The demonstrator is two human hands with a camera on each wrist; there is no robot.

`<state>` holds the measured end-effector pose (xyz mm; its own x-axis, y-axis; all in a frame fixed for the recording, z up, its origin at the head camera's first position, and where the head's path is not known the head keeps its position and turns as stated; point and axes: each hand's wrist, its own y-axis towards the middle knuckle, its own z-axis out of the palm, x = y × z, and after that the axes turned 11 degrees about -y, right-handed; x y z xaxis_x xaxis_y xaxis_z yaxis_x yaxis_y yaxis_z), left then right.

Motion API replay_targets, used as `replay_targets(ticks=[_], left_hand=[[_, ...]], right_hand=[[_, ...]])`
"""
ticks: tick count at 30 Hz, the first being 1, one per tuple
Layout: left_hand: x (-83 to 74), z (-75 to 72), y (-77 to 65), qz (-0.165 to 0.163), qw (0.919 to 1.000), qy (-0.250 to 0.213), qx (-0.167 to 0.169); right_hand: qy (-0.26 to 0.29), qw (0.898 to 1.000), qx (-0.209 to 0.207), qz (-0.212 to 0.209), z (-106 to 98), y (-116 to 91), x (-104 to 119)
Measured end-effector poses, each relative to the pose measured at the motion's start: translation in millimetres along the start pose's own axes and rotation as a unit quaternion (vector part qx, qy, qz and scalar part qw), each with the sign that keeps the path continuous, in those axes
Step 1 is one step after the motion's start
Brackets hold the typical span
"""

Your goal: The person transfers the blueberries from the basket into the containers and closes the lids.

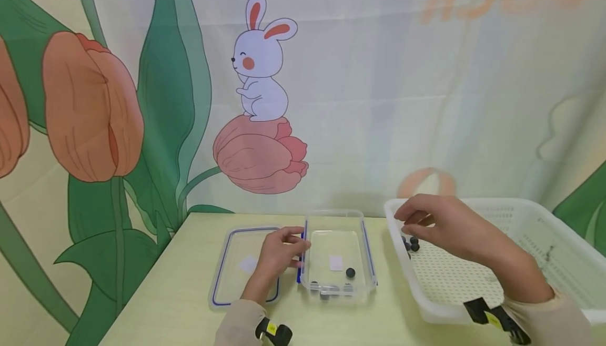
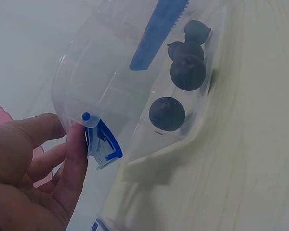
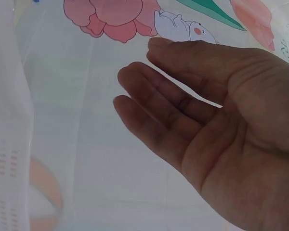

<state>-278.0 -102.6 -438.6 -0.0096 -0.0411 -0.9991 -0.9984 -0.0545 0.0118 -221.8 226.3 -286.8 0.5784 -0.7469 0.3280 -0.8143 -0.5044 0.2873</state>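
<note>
My left hand [image 1: 276, 254] grips the left rim of a clear plastic box [image 1: 369, 251] with blue side clips. In the left wrist view, thumb and fingers meet the box wall beside a blue clip [image 2: 105, 142]. Inside the box lie several dark round balls [image 1: 350, 272], some showing a small nub in the left wrist view. Over the left end of a white plastic basket [image 1: 418, 298] hovers my right hand [image 1: 445, 225], its fingers loosely bent with nothing between them. More dark balls [image 1: 414, 244] sit in the basket's left corner, below that hand.
A clear lid [image 1: 222, 283] with a blue seal lies flat left of the box, partly behind my left forearm. A pale paper square [image 1: 335, 263] shows within the box. Behind the table [image 1: 165, 304] hangs a printed curtain [image 1: 355, 99].
</note>
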Motion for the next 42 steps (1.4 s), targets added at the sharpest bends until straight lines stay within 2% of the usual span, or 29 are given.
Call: replay_targets(ticks=[7, 13, 19, 28, 37, 42], left_hand=[[1.3, 0.8, -1.1, 0.001, 1.0000, 0.007, -0.003], [2.6, 1.0, -1.2, 0.002, 1.0000, 0.005, -0.002], [2.5, 2.2, -0.7, 0.001, 1.0000, 0.008, -0.005], [4.0, 3.5, -0.7, 0.000, 1.0000, 0.007, -0.006], [2.5, 3.3, -0.1, 0.008, 1.0000, 0.005, -0.003], [1.6, 1.6, 0.9, 0.009, 1.0000, 0.001, -0.002]], right_hand=[[0.010, 0.999, 0.032, 0.003, -15.8, 7.2, -22.8], [0.029, 0.998, 0.049, 0.023, -11.6, 15.7, -54.0], [0.056, 0.997, 0.058, 0.016, 1.9, 20.6, -86.6], [0.094, 0.989, 0.101, 0.046, 35.2, 24.7, -132.2], [0.117, 0.981, 0.147, 0.043, 60.8, 26.2, -159.1], [0.096, 0.982, 0.159, 0.019, 68.3, 27.4, -164.9]])
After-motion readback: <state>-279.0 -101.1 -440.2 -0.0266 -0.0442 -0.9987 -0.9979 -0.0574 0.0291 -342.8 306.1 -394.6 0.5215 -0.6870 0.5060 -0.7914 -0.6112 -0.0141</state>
